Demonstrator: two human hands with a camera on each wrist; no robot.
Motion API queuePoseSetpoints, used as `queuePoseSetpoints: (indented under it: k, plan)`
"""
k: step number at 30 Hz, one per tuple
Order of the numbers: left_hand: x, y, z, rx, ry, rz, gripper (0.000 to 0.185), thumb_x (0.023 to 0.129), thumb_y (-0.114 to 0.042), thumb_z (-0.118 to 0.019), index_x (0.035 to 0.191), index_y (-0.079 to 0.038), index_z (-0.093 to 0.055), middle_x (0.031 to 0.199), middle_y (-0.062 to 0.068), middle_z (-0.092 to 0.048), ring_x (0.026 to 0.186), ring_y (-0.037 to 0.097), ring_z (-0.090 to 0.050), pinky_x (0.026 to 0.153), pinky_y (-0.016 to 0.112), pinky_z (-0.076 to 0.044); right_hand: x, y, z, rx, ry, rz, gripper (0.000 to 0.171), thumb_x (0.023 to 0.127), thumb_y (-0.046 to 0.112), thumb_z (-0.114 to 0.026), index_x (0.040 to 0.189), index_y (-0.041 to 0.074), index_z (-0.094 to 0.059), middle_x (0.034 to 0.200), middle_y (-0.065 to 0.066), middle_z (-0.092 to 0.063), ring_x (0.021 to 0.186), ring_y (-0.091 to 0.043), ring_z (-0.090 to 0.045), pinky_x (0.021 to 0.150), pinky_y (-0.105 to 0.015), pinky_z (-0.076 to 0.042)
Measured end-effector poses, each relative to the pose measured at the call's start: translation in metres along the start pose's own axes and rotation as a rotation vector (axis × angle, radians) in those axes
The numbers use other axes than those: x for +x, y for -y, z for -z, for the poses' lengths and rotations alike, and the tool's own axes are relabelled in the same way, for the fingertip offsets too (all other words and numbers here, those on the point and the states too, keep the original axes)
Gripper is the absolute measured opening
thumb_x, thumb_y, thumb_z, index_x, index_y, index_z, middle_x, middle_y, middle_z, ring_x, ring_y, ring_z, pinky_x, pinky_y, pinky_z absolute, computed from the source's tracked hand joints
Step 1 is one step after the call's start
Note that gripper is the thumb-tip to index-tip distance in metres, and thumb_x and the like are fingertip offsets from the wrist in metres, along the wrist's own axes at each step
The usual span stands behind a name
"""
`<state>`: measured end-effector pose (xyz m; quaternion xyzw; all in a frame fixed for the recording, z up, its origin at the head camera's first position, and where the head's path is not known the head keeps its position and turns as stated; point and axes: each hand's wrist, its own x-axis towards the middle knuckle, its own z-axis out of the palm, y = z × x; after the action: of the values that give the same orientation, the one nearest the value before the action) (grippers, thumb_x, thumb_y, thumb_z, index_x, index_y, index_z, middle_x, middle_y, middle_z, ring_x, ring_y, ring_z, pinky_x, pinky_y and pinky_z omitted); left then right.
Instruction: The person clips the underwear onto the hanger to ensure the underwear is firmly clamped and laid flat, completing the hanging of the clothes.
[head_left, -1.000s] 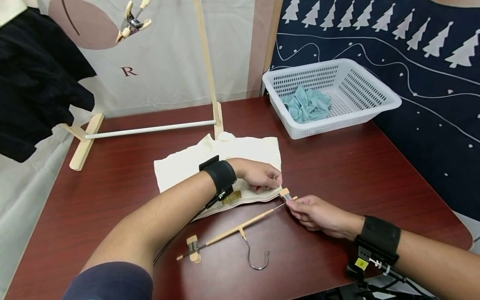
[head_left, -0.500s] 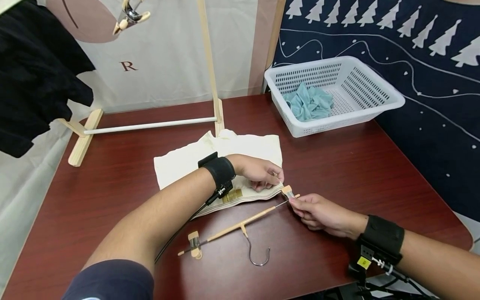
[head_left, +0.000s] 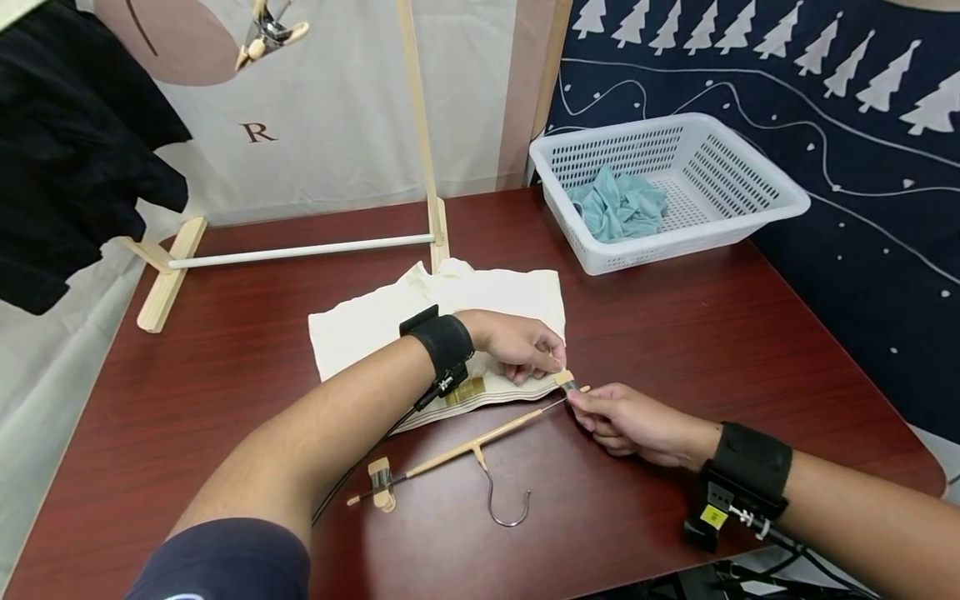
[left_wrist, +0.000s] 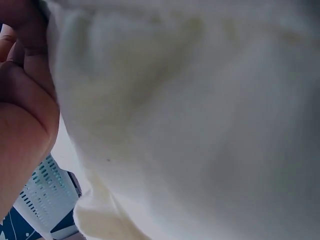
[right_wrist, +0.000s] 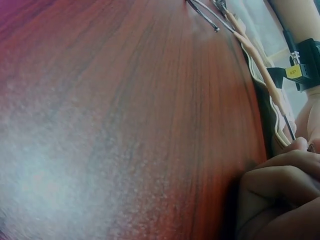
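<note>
A cream folded garment point(head_left: 487, 292) with a gold label point(head_left: 467, 390) lies on the table. My left hand point(head_left: 525, 346) pinches its right corner near the waistband. My right hand point(head_left: 630, 421) pinches the right clip point(head_left: 564, 380) of a wooden clip hanger point(head_left: 480, 443), and that clip is at the garment's corner, beside the left fingertips. Whether the cloth is between the clip's jaws cannot be seen. The hanger's left clip point(head_left: 381, 485) rests on the table, its metal hook point(head_left: 510, 521) pointing toward me. In the right wrist view, the curled right fingers point(right_wrist: 280, 187) show near the hanger's rod.
A white plastic basket point(head_left: 675, 237) with a crumpled teal cloth point(head_left: 618, 204) stands at the back right. Behind the garment is a wooden rack with a white bar point(head_left: 300, 250). A black garment point(head_left: 75, 150) hangs at left, and another clip hanger point(head_left: 266, 37) hangs above.
My right hand has moved slightly left with the hanger, bringing the right clip closer against the garment's corner. The left hand stays nearly still, pinching the corner.
</note>
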<state>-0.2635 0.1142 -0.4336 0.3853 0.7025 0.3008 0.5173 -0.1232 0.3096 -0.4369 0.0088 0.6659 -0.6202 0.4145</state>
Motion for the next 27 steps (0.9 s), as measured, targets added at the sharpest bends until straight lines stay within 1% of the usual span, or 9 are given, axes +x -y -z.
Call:
queuePoseSetpoints:
  k: [4,7,9,12,16,20,23,25,27]
  plan:
    - [-0.003,0.002,0.000,0.002,-0.013,0.005,0.016,0.106,-0.020,-0.050,0.096,-0.010,-0.058,0.066,0.000,-0.053,0.050,0.007,-0.051,0.050,0.020,-0.041,0.003,0.003,-0.002,-0.042,0.008,-0.008,0.046,0.106,0.041,-0.045,0.075,0.007,-0.047,0.056,0.007,-0.031,0.042,-0.005,-0.026,0.042,-0.019,-0.022]
    - [-0.006,0.002,-0.001,0.001,-0.029,0.012,0.012,0.105,-0.018,-0.051,0.102,-0.010,-0.059,0.064,0.000,-0.054,0.049,0.008,-0.051,0.050,0.020,-0.040,0.004,0.006,-0.003,-0.104,-0.006,-0.012,0.048,0.104,0.044,-0.046,0.076,0.005,-0.050,0.056,0.005,-0.037,0.042,-0.007,-0.031,0.041,-0.020,-0.027]
    - [-0.008,0.003,-0.002,-0.011,-0.030,0.018,0.012,0.104,-0.016,-0.052,0.112,-0.010,-0.059,0.064,0.001,-0.056,0.050,0.009,-0.051,0.050,0.020,-0.039,0.004,0.007,-0.003,-0.165,-0.015,-0.019,0.051,0.104,0.046,-0.046,0.078,0.003,-0.053,0.053,0.003,-0.041,0.041,-0.008,-0.034,0.040,-0.021,-0.030]
    - [-0.012,0.004,-0.004,-0.028,-0.036,0.019,0.024,0.103,-0.013,-0.053,0.127,-0.011,-0.053,0.066,0.003,-0.058,0.052,0.011,-0.054,0.051,0.021,-0.039,0.003,0.008,-0.004,-0.261,-0.033,-0.033,0.056,0.104,0.048,-0.046,0.079,-0.002,-0.057,0.049,0.001,-0.046,0.038,-0.010,-0.040,0.038,-0.023,-0.033]
    - [-0.021,0.008,-0.006,0.020,-0.091,-0.021,0.030,0.101,-0.010,-0.054,0.130,-0.011,-0.050,0.076,0.004,-0.059,0.055,0.011,-0.052,0.058,0.021,-0.042,0.004,0.008,-0.003,-0.405,-0.076,-0.015,0.056,0.103,0.047,-0.048,0.079,-0.002,-0.060,0.048,0.000,-0.048,0.034,-0.011,-0.043,0.035,-0.024,-0.035]
    - [-0.038,0.010,-0.004,0.100,-0.168,-0.048,0.027,0.099,-0.011,-0.054,0.127,-0.011,-0.053,0.086,0.006,-0.061,0.056,0.014,-0.050,0.064,0.023,-0.044,0.004,0.011,-0.002,-0.584,-0.162,-0.002,0.053,0.101,0.049,-0.051,0.075,0.005,-0.066,0.047,0.004,-0.041,0.032,-0.009,-0.040,0.037,-0.023,-0.032]
    - [-0.057,0.013,0.000,0.139,-0.214,-0.056,0.028,0.099,-0.013,-0.054,0.127,-0.011,-0.054,0.093,0.009,-0.064,0.059,0.018,-0.055,0.066,0.025,-0.047,0.003,0.019,-0.003,-0.747,-0.232,0.029,0.053,0.100,0.051,-0.053,0.067,0.013,-0.070,0.046,0.010,-0.030,0.040,-0.005,-0.031,0.043,-0.021,-0.025]
    - [-0.070,0.016,0.002,0.164,-0.247,-0.063,0.029,0.098,-0.014,-0.053,0.127,-0.010,-0.055,0.096,0.010,-0.065,0.061,0.020,-0.058,0.067,0.025,-0.048,0.003,0.028,-0.004,-0.835,-0.264,0.071,0.052,0.099,0.050,-0.055,0.064,0.017,-0.071,0.048,0.012,-0.027,0.045,-0.005,-0.026,0.045,-0.021,-0.022]
    - [-0.086,0.021,0.003,0.170,-0.278,-0.067,0.030,0.098,-0.015,-0.052,0.127,-0.010,-0.055,0.098,0.011,-0.066,0.062,0.022,-0.059,0.065,0.026,-0.048,0.004,0.036,-0.007,-0.898,-0.264,0.135,0.051,0.099,0.045,-0.057,0.059,0.016,-0.067,0.050,0.013,-0.031,0.048,-0.005,-0.026,0.047,-0.021,-0.021]
